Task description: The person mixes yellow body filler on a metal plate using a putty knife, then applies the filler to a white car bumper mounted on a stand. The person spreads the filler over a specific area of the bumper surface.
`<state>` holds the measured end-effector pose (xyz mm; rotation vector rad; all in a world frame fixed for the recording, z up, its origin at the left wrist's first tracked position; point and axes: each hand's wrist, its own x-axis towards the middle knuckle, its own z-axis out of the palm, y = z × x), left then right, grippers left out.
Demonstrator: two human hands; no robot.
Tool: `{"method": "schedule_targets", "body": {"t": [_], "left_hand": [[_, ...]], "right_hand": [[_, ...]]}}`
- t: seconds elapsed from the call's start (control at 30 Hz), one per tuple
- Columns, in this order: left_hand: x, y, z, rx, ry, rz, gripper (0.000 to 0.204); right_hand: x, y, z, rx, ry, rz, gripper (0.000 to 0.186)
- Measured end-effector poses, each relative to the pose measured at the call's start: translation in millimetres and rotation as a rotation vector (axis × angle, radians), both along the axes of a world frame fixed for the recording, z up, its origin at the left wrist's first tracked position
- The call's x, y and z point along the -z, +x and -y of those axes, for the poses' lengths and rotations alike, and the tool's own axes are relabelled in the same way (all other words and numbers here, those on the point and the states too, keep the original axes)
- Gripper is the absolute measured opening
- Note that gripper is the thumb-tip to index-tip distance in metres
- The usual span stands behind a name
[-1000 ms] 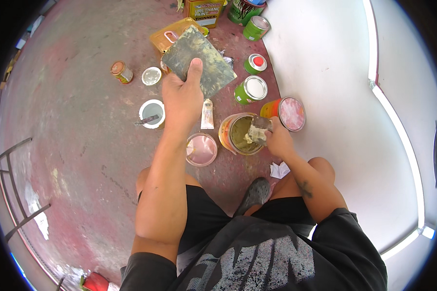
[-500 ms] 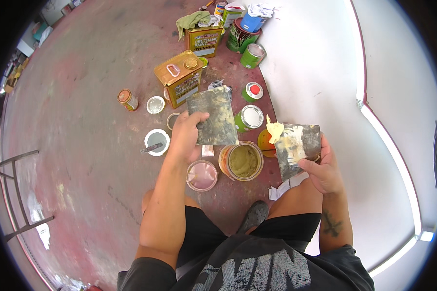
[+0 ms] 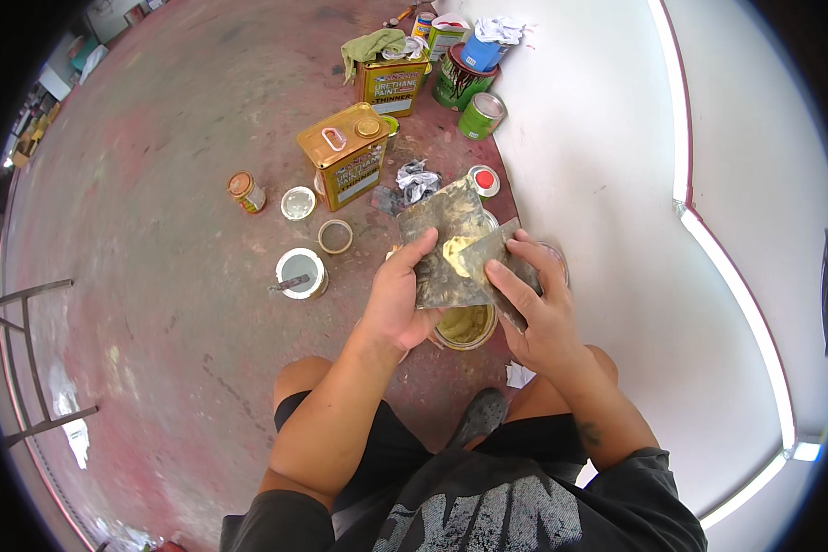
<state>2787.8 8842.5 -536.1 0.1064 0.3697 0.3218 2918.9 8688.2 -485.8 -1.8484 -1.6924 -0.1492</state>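
My left hand [image 3: 403,296] is closed on a flat, dark putty board [image 3: 443,213], its thumb lying on top. Dried smears mottle the board's face. My right hand [image 3: 545,308] grips a smaller dark putty spreader [image 3: 506,262] by its back, fingers along the upper face. The spreader's edge rests over the board, at a dab of pale yellow putty [image 3: 454,256]. Below the board, an open can of olive-yellow filler [image 3: 467,329] is partly hidden by my hands and the board.
Two gold thinner tins [image 3: 345,152] [image 3: 391,89] stand ahead. To the left are an open grey paint can [image 3: 301,269] with a stick, a tape roll [image 3: 335,236], a lid [image 3: 298,202] and a small jar [image 3: 246,191]. Green cans [image 3: 481,117] line the white wall [image 3: 598,138] at right.
My right hand has moved left, bringing the spreader onto the board, and the yellow putty that hung from its edge now lies on the board. My left hand has shifted right and slightly down.
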Motion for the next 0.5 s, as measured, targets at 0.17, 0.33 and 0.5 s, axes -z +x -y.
{"method": "schedule_targets", "body": {"t": [0.17, 0.33, 0.5], "left_hand": [[-1.1, -1.8, 9.6, -0.054, 0.023, 0.074, 0.035], [0.3, -3.7, 13.5, -0.076, 0.000, 0.174, 0.035], [-0.2, -2.8, 16.9, -0.075, -0.016, 0.209, 0.036]], "right_hand": [[-25.9, 7.6, 6.2, -0.045, -0.101, 0.202, 0.052], [-45.4, 25.4, 10.1, -0.041, -0.166, 0.495, 0.040], [-65.1, 32.2, 8.8, -0.103, -0.171, 0.631, 0.038]]}}
